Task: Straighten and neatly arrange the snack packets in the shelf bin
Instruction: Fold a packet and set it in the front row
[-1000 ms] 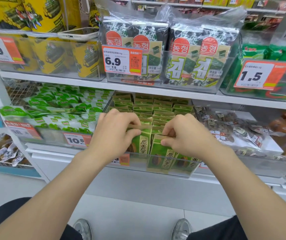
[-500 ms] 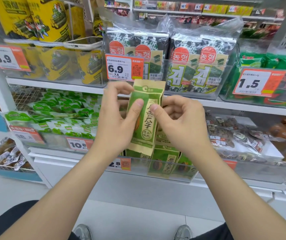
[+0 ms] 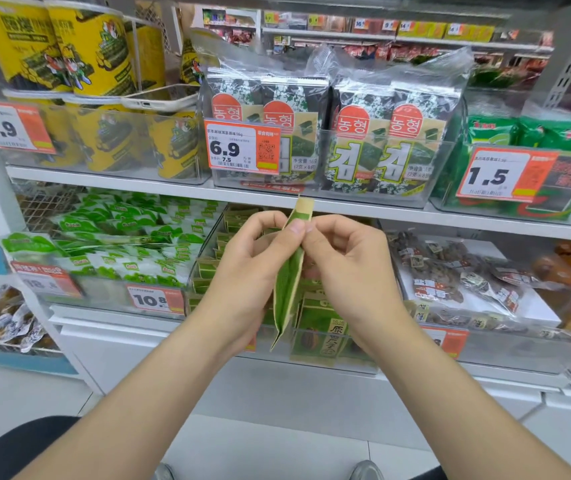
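Observation:
A green-and-tan snack packet (image 3: pixel 288 289) is held upright in front of the lower shelf, turned edge-on toward me. My left hand (image 3: pixel 253 271) and my right hand (image 3: pixel 350 268) both pinch it near its top, thumbs meeting at the upper edge. Behind and below the hands stands a clear shelf bin (image 3: pixel 197 271) with several matching green packets (image 3: pixel 320 332) in rows; the front ones stand upright, and my hands hide the middle of the bin.
Left of the bin lies a bin of green-white packets (image 3: pixel 114 244) with a 10.8 price tag (image 3: pixel 154 299). To the right are clear bags of brown snacks (image 3: pixel 457 278). The shelf edge (image 3: pixel 415 213) above carries seaweed packs (image 3: pixel 356 133) and yellow cans (image 3: pixel 80 50).
Both hands lifted one packet out of the bin, held it face-on, and have now turned it edge-on, lower and closer to the bin.

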The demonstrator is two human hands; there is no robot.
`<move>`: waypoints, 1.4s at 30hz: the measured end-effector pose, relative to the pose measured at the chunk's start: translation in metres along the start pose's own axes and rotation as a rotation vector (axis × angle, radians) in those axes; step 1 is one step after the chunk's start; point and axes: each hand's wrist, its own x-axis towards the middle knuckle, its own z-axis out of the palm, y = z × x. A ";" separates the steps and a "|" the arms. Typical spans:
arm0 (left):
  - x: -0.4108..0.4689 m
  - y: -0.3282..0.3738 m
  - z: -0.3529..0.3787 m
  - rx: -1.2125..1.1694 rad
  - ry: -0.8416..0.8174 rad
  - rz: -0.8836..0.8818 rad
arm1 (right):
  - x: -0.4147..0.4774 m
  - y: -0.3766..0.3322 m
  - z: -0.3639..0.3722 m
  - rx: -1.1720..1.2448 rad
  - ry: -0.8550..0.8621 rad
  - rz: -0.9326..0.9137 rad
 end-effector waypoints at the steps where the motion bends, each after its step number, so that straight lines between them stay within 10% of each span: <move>1: 0.001 0.000 0.000 -0.044 0.005 -0.016 | 0.000 0.000 0.001 -0.016 0.000 -0.023; 29: 0.006 -0.002 -0.003 -0.103 0.012 -0.161 | -0.003 -0.004 0.002 -0.027 0.078 -0.026; 37: 0.010 0.001 -0.006 -0.146 0.201 -0.106 | -0.003 -0.007 -0.018 -0.327 -0.320 0.138; 42: 0.008 0.003 -0.005 -0.097 0.151 -0.139 | -0.007 -0.007 -0.015 -0.201 -0.220 0.104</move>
